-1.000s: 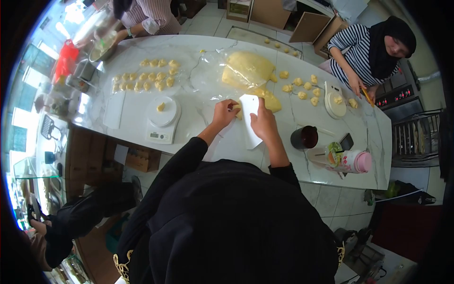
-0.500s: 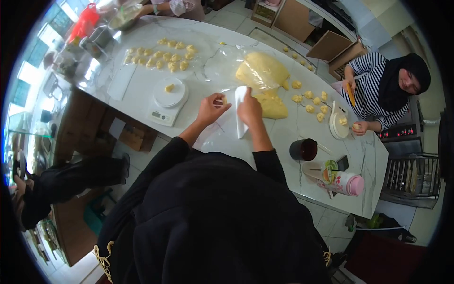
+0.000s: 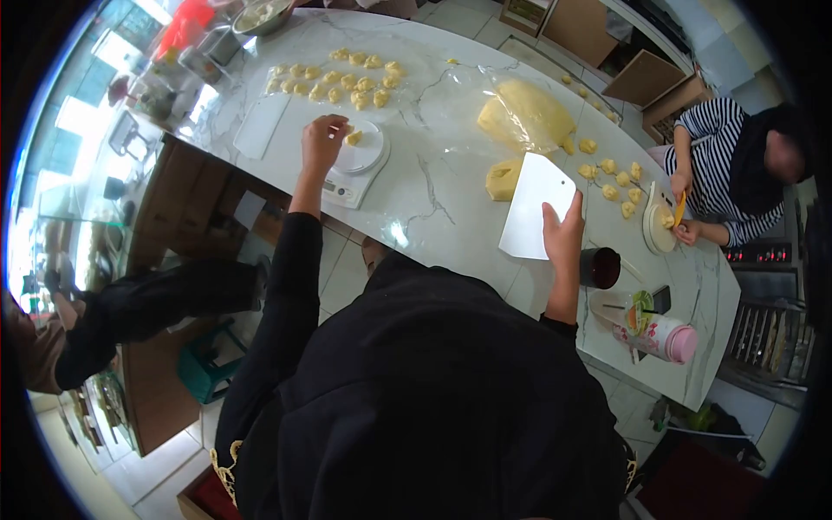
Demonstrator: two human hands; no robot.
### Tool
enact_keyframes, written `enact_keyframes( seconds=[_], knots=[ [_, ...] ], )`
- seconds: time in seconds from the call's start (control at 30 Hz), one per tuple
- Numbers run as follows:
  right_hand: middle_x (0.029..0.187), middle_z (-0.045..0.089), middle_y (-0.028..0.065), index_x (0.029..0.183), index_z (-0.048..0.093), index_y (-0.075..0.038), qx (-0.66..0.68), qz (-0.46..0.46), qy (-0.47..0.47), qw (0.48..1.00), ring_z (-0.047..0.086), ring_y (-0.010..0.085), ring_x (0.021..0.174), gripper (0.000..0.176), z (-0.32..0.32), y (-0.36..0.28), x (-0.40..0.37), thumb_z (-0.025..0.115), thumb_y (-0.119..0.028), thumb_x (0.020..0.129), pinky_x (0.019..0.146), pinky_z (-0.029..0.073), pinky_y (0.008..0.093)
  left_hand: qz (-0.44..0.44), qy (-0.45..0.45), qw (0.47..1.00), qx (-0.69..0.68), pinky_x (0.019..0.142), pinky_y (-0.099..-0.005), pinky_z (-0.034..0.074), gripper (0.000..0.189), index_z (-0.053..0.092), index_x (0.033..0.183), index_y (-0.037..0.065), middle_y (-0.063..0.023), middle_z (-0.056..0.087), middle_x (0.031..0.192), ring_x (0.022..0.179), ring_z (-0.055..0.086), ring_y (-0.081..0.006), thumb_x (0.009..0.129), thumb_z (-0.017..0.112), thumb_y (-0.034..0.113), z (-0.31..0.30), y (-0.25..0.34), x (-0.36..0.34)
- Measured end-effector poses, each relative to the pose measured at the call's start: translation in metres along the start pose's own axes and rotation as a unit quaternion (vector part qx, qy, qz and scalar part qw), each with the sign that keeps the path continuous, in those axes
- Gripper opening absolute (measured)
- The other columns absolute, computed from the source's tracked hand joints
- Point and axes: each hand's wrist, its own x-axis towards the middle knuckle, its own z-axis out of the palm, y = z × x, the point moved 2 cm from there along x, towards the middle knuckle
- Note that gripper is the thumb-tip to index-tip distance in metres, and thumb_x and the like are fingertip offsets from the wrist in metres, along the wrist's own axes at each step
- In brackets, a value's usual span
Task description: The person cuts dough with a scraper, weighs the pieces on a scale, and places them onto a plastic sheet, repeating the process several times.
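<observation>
My left hand [image 3: 321,146] is over the near side of the white digital kitchen scale [image 3: 366,160], its fingers pinched together. Whatever sits between the fingertips is too small to make out. Just beside them, a piece of yellow dough [image 3: 354,138] lies on the scale's round plate. A flat white dough scraper [image 3: 530,212] with a small hole in one corner is gripped in my right hand [image 3: 563,230], thumb across its face. Partly behind the scraper is a cut slab of yellow dough [image 3: 501,181]. A larger dough mass [image 3: 524,117] lies under clear plastic beyond it.
Rows of dough pieces [image 3: 334,80] lie at the back left, near a white board [image 3: 262,126]. More dough pieces [image 3: 622,179] are on the right, by a co-worker's scale [image 3: 660,227]. A dark cup [image 3: 600,268] and a pink-capped bottle [image 3: 667,336] stand near my right arm.
My left hand has moved left from beside the scraper to the scale. My right hand has swung the scraper right, off the dough, and its broad face now shows. The view has shifted.
</observation>
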Motion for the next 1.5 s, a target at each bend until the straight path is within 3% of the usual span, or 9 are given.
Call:
enact_keyframes(
  seconds=[0.17,0.27,0.37,0.43,0.5,0.6,0.7,1.07,1.5],
  knots=[
    [0.096,0.062,0.0265,0.119,0.038,-0.001,-0.008,-0.027,0.019,0.999,0.06,0.042,0.091,0.042,-0.012,-0.009,-0.002,0.059,-0.008,0.082,0.073,0.048,0.0427,0.063,-0.044,0.99,0.114,0.078,-0.036,0.047,0.024,0.07,0.09,0.009,-0.0142,0.056,0.096,0.089,0.057,-0.0296,0.071,0.072,0.023,0.025,-0.009,-0.014],
    [0.095,0.062,0.0262,0.119,0.038,-0.002,-0.009,-0.012,0.016,1.0,0.06,0.0421,0.09,0.042,-0.019,-0.005,-0.005,0.059,-0.008,0.082,0.073,0.048,0.0427,0.047,0.116,0.989,0.074,0.07,-0.0354,0.046,0.048,0.057,0.115,0.011,-0.0103,0.051,0.102,0.079,0.054,-0.0244,0.07,0.073,0.017,0.017,0.031,-0.024],
    [0.095,0.062,0.0264,0.119,0.038,-0.002,-0.012,-0.004,0.027,1.0,0.06,0.0421,0.089,0.043,-0.023,0.0,-0.01,0.059,-0.009,0.082,0.073,0.048,0.0434,0.051,0.189,0.981,-0.008,0.059,-0.0275,0.041,0.047,0.053,0.118,0.008,-0.0069,0.053,0.096,0.065,0.045,-0.0139,0.074,0.071,0.013,0.021,0.058,-0.036],
    [0.095,0.061,0.0269,0.121,0.037,-0.002,-0.037,0.016,0.015,0.999,0.059,0.0428,0.089,0.045,-0.024,0.003,-0.012,0.058,-0.009,0.082,0.074,0.047,0.0445,0.095,0.1,0.988,-0.062,0.051,-0.0239,0.036,0.032,0.059,0.106,0.005,-0.0014,0.056,0.08,0.054,0.039,-0.0083,0.076,0.068,0.005,0.051,0.074,-0.048],
    [0.095,0.061,0.0275,0.123,0.037,-0.003,-0.063,0.034,0.001,0.997,0.059,0.0435,0.089,0.047,-0.025,0.001,-0.012,0.058,-0.01,0.082,0.074,0.047,0.0456,0.073,-0.091,0.983,-0.145,0.059,-0.0307,0.044,0.034,0.06,0.103,0.009,-0.0051,0.059,0.088,0.063,0.05,-0.0176,0.071,0.07,0.007,0.093,0.094,-0.071],
    [0.086,0.061,0.0282,0.132,0.031,-0.01,-0.154,0.029,-0.092,0.983,0.058,0.046,0.082,0.058,-0.02,-0.001,-0.018,0.059,-0.013,0.081,0.072,0.047,0.0496,0.129,-0.156,0.975,-0.091,0.078,-0.036,0.048,0.046,0.055,0.11,0.008,-0.0103,0.059,0.099,0.095,0.056,-0.0302,0.069,0.073,0.017,0.146,0.117,-0.099],
    [0.082,0.061,0.0273,0.132,0.029,-0.011,-0.182,0.039,-0.128,0.974,0.059,0.0453,0.078,0.059,-0.011,-0.02,-0.022,0.06,-0.015,0.081,0.07,0.047,0.05,0.133,-0.222,0.964,-0.061,0.069,-0.0331,0.05,0.051,0.055,0.112,0.004,-0.0113,0.059,0.101,0.076,0.06,-0.0245,0.069,0.074,0.023,0.173,0.135,-0.109],
    [0.08,0.062,0.0257,0.13,0.03,-0.009,-0.227,-0.011,-0.139,0.964,0.061,0.0439,0.076,0.054,0.037,-0.035,-0.002,0.056,-0.015,0.083,0.066,0.047,0.0502,0.038,-0.172,0.967,-0.186,0.058,-0.0314,0.049,0.017,0.066,0.081,-0.001,-0.0143,0.063,0.069,0.059,0.061,-0.0248,0.068,0.07,0.009,0.198,0.125,-0.094],
    [0.08,0.063,0.0228,0.114,0.036,-0.003,-0.304,-0.063,-0.247,0.918,0.063,0.0393,0.076,0.04,0.094,-0.05,0.022,0.053,-0.002,0.078,0.065,0.049,0.0482,-0.026,-0.164,0.968,-0.19,0.057,-0.0295,0.049,0.008,0.067,0.075,-0.001,-0.0135,0.065,0.068,0.058,0.062,-0.0204,0.071,0.067,0.006,0.161,0.104,-0.104]
  ],
)
